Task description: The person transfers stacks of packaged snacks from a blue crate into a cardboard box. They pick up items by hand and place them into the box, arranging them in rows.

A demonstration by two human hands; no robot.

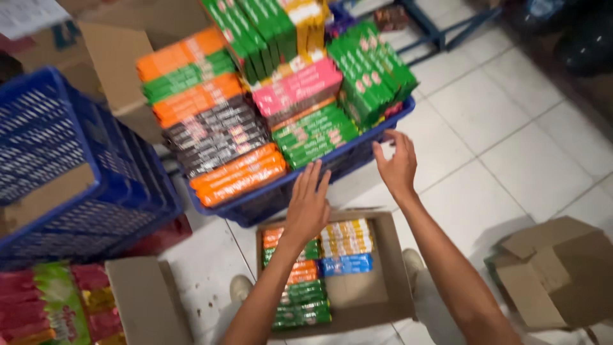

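Note:
My left hand [308, 203] is stretched out with fingers apart, just in front of the near rim of a blue plastic crate [268, 203]. My right hand [397, 165] is open too, palm forward, close to the crate's right front edge. Neither hand holds anything. The crate is packed with stacked flat packets [217, 134] in orange, green, brown, pink and yellow. Below my arms a small open cardboard box [377, 294] sits on the floor, holding rows of orange, green, yellow and blue packets [306, 294].
A second blue crate [70, 166] stands at the left, with red and green packages [45, 306] beneath it. A cardboard flap [147, 300] lies lower left. Crumpled empty cartons [555, 275] sit at the right on the white tiled floor [504, 128]. More cardboard boxes [118, 57] stand behind.

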